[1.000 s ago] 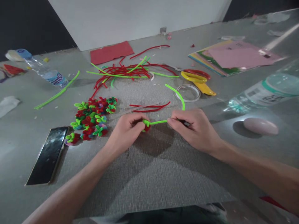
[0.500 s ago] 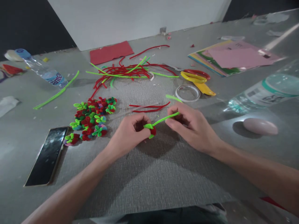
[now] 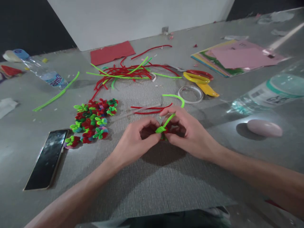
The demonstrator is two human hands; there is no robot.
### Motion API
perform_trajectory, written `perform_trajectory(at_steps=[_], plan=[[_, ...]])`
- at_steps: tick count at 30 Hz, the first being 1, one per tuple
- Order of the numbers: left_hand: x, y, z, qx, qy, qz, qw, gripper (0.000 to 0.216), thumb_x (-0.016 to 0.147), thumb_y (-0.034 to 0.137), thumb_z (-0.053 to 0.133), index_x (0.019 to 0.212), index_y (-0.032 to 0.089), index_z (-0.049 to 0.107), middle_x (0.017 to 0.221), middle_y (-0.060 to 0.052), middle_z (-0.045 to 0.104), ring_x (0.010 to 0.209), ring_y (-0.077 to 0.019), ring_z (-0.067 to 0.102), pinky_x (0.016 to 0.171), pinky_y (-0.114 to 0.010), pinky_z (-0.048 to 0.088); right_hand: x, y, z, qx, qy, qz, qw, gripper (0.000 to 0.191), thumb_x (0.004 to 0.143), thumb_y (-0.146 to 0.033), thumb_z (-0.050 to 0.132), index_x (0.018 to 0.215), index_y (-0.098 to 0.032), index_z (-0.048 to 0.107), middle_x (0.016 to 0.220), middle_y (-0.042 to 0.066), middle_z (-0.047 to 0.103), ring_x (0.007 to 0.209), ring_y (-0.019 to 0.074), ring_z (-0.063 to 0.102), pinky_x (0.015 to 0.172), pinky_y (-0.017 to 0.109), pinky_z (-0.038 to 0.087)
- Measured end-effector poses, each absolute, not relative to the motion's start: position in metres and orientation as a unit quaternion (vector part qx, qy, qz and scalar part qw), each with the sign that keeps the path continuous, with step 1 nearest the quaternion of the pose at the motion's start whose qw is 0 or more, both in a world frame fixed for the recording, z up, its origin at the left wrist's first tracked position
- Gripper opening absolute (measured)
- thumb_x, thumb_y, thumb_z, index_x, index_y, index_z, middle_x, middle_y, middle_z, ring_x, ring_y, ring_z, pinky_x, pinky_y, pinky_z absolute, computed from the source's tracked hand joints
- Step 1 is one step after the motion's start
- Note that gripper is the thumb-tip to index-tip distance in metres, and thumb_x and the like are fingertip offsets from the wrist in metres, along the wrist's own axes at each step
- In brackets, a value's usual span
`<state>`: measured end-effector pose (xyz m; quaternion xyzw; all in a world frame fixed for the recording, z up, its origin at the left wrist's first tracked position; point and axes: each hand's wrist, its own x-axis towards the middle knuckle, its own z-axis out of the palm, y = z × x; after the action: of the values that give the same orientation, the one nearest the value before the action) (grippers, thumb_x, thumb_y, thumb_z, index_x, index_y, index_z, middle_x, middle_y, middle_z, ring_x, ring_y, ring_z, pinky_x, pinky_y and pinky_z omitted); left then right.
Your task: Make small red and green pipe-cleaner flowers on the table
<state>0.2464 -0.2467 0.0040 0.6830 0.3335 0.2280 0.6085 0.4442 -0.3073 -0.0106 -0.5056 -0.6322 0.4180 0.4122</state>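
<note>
My left hand (image 3: pixel 136 139) pinches a small red and green pipe-cleaner flower (image 3: pixel 161 130) just above the grey mat. My right hand (image 3: pixel 190 133) is closed on the green pipe cleaner (image 3: pixel 174 103) that runs from the flower, up between its fingers and curls over to the left above the hand. Both hands meet at the flower, fingertips nearly touching. A pile of finished red, green and blue flowers (image 3: pixel 93 122) lies to the left of my left hand.
A phone (image 3: pixel 46 158) lies at the left. Loose red and green pipe cleaners (image 3: pixel 125 72), a tape roll (image 3: pixel 190 94), yellow-red scissors (image 3: pixel 199 79), coloured paper (image 3: pixel 237 57), water bottles (image 3: pixel 45 74) (image 3: pixel 268 95) and a pink oval object (image 3: pixel 264 127) surround the mat.
My right hand has moved left to the flower, bending the green pipe cleaner upward into a curl. My left hand has shifted slightly right with the flower.
</note>
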Motion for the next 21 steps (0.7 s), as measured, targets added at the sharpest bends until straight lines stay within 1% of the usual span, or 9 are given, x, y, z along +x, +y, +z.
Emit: perform_trajectory(at_steps=[4,7,9,12,15,18,21], plan=[[0.2471,-0.2469,0.0023,0.689,0.329,0.242,0.598,0.009,0.087,0.016,0.065,0.096,0.019,0.065,0.093,-0.001,0.069,0.084,-0.0145,0.064,0.076,-0.025,0.049,0.4437,-0.3063,-0.0103,-0.498,-0.638,0.418,0.413,0.049,0.084,-0.005,0.06,0.127,-0.026,0.049,0.087,-0.003,0.061,0.075,0.0128,0.061,0.066,0.025,0.049],[0.2475,-0.248,0.0007,0.707,0.338,0.252,0.567,0.013,0.085,0.012,0.064,0.096,0.02,0.064,0.089,0.0,0.068,0.081,-0.0137,0.064,0.073,-0.024,0.048,0.4423,-0.3069,-0.0105,-0.5,-0.636,0.417,0.415,0.049,0.084,-0.007,0.063,0.125,-0.027,0.048,0.088,-0.003,0.062,0.077,0.0138,0.063,0.065,0.026,0.049],[0.2474,-0.2486,0.0015,0.719,0.339,0.256,0.55,0.014,0.084,0.01,0.063,0.093,0.02,0.064,0.084,0.002,0.067,0.078,-0.0127,0.063,0.071,-0.023,0.047,0.4412,-0.3078,-0.0098,-0.503,-0.627,0.417,0.424,0.044,0.083,-0.007,0.064,0.118,-0.027,0.046,0.088,-0.003,0.062,0.077,0.0144,0.063,0.065,0.026,0.049],[0.2466,-0.2493,0.0043,0.73,0.337,0.261,0.535,0.012,0.083,0.008,0.063,0.088,0.019,0.063,0.08,0.003,0.065,0.074,-0.0115,0.061,0.07,-0.023,0.046,0.4394,-0.3094,-0.0075,-0.503,-0.613,0.411,0.45,0.038,0.082,-0.006,0.064,0.102,-0.027,0.04,0.086,-0.004,0.059,0.075,0.0139,0.061,0.062,0.026,0.048],[0.2459,-0.2499,0.0057,0.73,0.341,0.267,0.529,0.01,0.083,0.009,0.064,0.084,0.019,0.062,0.076,0.003,0.063,0.072,-0.0108,0.058,0.067,-0.022,0.044,0.4383,-0.3105,-0.0048,-0.508,-0.611,0.385,0.469,0.036,0.083,-0.009,0.066,0.094,-0.027,0.037,0.086,-0.004,0.055,0.074,0.0129,0.058,0.061,0.025,0.047],[0.2464,-0.2499,0.004,0.708,0.342,0.268,0.557,0.007,0.085,0.013,0.066,0.086,0.019,0.062,0.08,0.002,0.064,0.074,-0.012,0.059,0.067,-0.023,0.045,0.4388,-0.3099,-0.0026,-0.519,-0.641,0.331,0.458,0.027,0.083,-0.009,0.066,0.086,-0.024,0.044,0.079,-0.005,0.052,0.068,0.0107,0.052,0.06,0.024,0.045],[0.2477,-0.2492,0.0015,0.677,0.333,0.268,0.599,0.006,0.089,0.02,0.068,0.091,0.018,0.064,0.084,-0.001,0.067,0.077,-0.0136,0.061,0.07,-0.024,0.047,0.4399,-0.3087,-0.0008,-0.515,-0.668,0.309,0.44,0.016,0.083,-0.008,0.064,0.084,-0.022,0.056,0.078,-0.004,0.06,0.068,0.0104,0.055,0.063,0.024,0.047]])
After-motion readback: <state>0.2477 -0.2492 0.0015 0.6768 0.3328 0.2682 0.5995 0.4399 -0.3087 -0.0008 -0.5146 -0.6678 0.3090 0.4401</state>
